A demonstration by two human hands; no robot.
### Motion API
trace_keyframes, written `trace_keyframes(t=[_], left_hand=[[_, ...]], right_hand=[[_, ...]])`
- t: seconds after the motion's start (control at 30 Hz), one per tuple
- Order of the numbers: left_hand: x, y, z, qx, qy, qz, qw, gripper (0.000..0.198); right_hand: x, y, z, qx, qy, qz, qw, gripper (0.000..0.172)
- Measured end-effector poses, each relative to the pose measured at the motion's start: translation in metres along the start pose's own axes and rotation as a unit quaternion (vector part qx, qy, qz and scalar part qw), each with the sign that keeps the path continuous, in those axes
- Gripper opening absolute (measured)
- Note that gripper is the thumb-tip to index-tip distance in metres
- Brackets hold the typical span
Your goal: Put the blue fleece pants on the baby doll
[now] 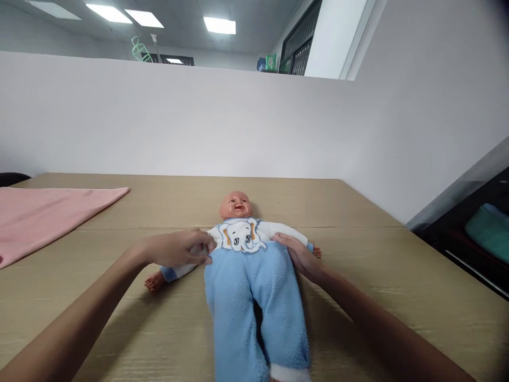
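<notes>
A baby doll [235, 206] lies on its back with its head away from me and its arms spread. It wears a fleecy suit [254, 297], blue below, with white sleeves and an elephant patch [243, 236] across the chest. My left hand [186, 248] has its fingers curled in on the suit at the doll's side, over the sleeve near the waist. On the opposite side, my right hand [300, 255] grips the suit at the top of the blue part; some of its fingers are hidden against the doll. The doll's lower legs run out of view.
The wooden table [358, 307] bears a pink cloth [51, 217] at the left. A pale partition wall [199, 122] rises behind it. To the right, beyond the table edge, is a dark space holding a green item [489, 231].
</notes>
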State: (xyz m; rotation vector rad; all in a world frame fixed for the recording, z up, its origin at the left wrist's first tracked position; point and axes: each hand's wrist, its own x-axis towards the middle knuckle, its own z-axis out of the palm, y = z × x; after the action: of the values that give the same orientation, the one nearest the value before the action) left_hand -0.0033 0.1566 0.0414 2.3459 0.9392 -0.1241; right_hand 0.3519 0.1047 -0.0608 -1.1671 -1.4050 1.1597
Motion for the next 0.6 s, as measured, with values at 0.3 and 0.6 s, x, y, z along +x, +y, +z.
trace_keyframes(t=[0.3,0.6], left_hand=[[0.012,-0.027,0.000,-0.122,-0.040,0.068,0.989,0.037],[0.018,-0.025,0.000,-0.159,-0.072,0.097,0.980,0.034]], right_hand=[[0.009,0.002,0.009,-0.071,0.066,-0.107,0.989,0.044],[0.000,0.004,0.013,-0.211,0.091,-0.142,0.963,0.031]])
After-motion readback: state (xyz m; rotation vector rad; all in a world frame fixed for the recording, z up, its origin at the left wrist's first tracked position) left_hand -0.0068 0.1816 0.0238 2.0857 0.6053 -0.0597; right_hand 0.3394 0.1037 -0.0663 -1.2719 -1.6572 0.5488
